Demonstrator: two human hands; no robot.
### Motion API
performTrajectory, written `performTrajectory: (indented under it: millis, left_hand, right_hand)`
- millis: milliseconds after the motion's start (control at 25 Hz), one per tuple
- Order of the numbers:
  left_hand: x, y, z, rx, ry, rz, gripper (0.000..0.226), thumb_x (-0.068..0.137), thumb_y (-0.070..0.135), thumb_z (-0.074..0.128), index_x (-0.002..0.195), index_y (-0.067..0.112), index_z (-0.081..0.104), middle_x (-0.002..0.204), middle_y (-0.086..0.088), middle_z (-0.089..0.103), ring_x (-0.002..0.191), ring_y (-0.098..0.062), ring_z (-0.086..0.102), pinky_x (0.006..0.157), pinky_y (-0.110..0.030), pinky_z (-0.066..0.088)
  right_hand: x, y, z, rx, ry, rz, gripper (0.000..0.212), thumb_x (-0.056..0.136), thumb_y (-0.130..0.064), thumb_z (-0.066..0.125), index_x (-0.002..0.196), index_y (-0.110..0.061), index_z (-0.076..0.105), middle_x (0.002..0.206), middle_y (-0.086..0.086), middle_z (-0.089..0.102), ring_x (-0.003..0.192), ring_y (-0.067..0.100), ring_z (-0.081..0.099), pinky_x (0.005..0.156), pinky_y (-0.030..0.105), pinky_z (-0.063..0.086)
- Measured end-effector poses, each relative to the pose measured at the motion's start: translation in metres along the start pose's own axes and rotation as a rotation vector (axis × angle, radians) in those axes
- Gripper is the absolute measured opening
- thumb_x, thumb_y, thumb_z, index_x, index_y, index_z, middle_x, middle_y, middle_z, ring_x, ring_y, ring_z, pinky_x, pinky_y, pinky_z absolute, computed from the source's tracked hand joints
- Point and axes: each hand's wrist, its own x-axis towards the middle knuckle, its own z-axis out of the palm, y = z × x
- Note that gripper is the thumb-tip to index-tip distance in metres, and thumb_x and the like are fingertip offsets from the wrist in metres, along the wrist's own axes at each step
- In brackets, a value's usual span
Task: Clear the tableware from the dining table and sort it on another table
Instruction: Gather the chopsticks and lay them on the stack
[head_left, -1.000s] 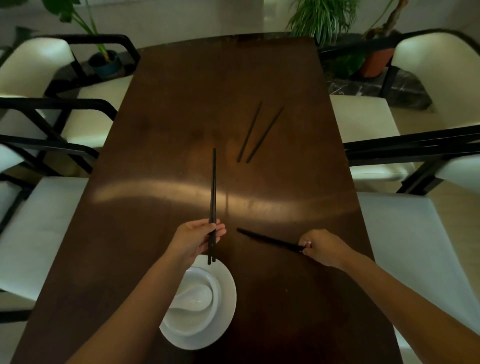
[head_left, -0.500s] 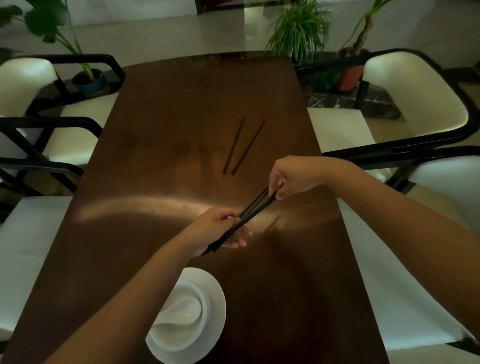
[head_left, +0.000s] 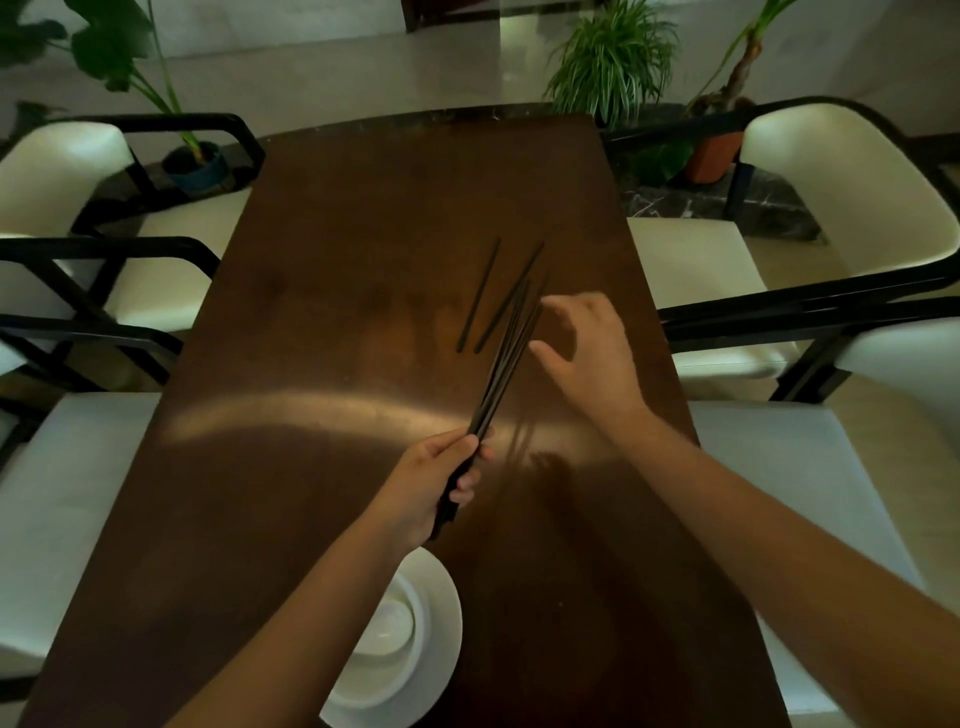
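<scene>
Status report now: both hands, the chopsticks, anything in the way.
Left hand grips bundle of black chopsticks. Right hand open, empty, beside the bundle. Loose pair lies flat mid-table, nothing blocking it. Plate with bowl waits at near edge.

Black chopsticks, white plate, brown table

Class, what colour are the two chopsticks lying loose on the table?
Black chopsticks, clearest in the head view.

Cream chairs with black frames flank a dark wooden table; potted plants stand on the pale floor.
</scene>
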Motion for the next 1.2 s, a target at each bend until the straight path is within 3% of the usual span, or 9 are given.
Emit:
performTrajectory:
  millis: [80,160,240,320,520,640,760,1000,1200]
  left_hand:
    - [0.000,-0.002,0.000,-0.020,-0.012,-0.016,0.022,0.095,0.005,0.040,0.108,-0.001,0.056,0.074,-0.005,0.061,0.042,-0.004,0.042,0.037,-0.013,0.033]
    - [0.000,-0.005,0.002,0.036,-0.032,-0.057,0.021,0.095,0.007,0.042,0.105,0.003,0.059,0.074,-0.003,0.067,0.044,-0.005,0.045,0.038,-0.014,0.035]
    - [0.000,-0.008,0.003,0.085,-0.042,-0.094,0.021,0.094,0.011,0.045,0.103,0.006,0.063,0.078,-0.002,0.072,0.048,-0.005,0.051,0.042,-0.015,0.041]
    - [-0.002,-0.011,-0.001,0.038,-0.037,-0.119,0.026,0.094,0.022,0.047,0.104,0.008,0.067,0.090,-0.005,0.074,0.060,-0.010,0.063,0.052,-0.019,0.050]
    - [-0.010,-0.029,-0.010,-0.498,0.043,-0.159,0.071,0.093,0.056,0.025,0.125,0.000,0.052,0.120,-0.019,0.063,0.112,-0.029,0.060,0.093,-0.040,0.044]
    - [-0.010,-0.035,0.001,-0.827,0.191,-0.083,0.066,0.093,0.051,0.034,0.122,-0.006,0.051,0.121,-0.026,0.060,0.110,-0.036,0.060,0.093,-0.044,0.046]
    - [-0.011,-0.028,0.004,-0.922,0.232,-0.050,0.063,0.093,0.049,0.036,0.117,-0.006,0.056,0.116,-0.027,0.062,0.105,-0.037,0.062,0.092,-0.042,0.048]
    - [-0.003,-0.014,0.001,-0.719,0.318,0.034,0.043,0.099,0.030,0.030,0.120,0.001,0.054,0.111,-0.016,0.066,0.101,-0.027,0.064,0.074,-0.034,0.053]
    - [-0.002,0.013,-0.003,0.274,-0.028,-0.082,0.035,0.099,0.026,0.034,0.112,0.007,0.060,0.092,-0.005,0.075,0.074,-0.015,0.069,0.070,-0.025,0.056]
  right_hand:
    - [-0.014,-0.004,0.013,0.577,-0.154,0.476,0.047,0.088,-0.034,0.058,0.129,-0.013,0.047,0.107,0.000,0.053,0.087,0.014,0.057,0.072,0.023,0.046]
    - [-0.019,-0.005,0.027,0.982,-0.322,0.639,0.027,0.092,-0.028,0.052,0.109,-0.007,0.053,0.093,0.004,0.060,0.066,0.013,0.053,0.055,0.022,0.041]
    - [-0.015,-0.011,0.031,0.980,-0.308,0.569,0.011,0.095,-0.018,0.048,0.092,-0.010,0.056,0.078,0.004,0.063,0.057,0.013,0.049,0.046,0.019,0.038]
    - [-0.009,-0.014,0.030,0.886,-0.254,0.488,0.018,0.096,-0.014,0.045,0.082,-0.014,0.056,0.071,0.002,0.062,0.055,0.013,0.049,0.046,0.018,0.039]
    - [-0.004,-0.015,0.021,0.943,-0.101,0.487,0.022,0.096,-0.018,0.043,0.078,-0.019,0.056,0.067,-0.005,0.061,0.063,0.011,0.054,0.059,0.024,0.043]
    - [-0.009,-0.023,0.025,0.974,-0.028,0.504,0.021,0.096,-0.018,0.042,0.079,-0.019,0.054,0.068,-0.003,0.060,0.065,0.013,0.052,0.062,0.026,0.043]
    - [-0.013,-0.029,0.026,0.929,0.030,0.458,0.021,0.096,-0.020,0.043,0.078,-0.022,0.055,0.069,-0.005,0.061,0.066,0.012,0.053,0.064,0.025,0.044]
    - [-0.023,-0.032,0.033,0.937,-0.129,0.399,0.025,0.096,-0.024,0.044,0.077,-0.018,0.060,0.067,-0.004,0.068,0.058,0.003,0.061,0.053,0.015,0.049]
    - [-0.004,-0.012,0.035,0.977,-0.215,0.463,0.027,0.097,-0.018,0.042,0.076,-0.013,0.058,0.072,0.002,0.062,0.058,0.005,0.061,0.050,0.014,0.048]
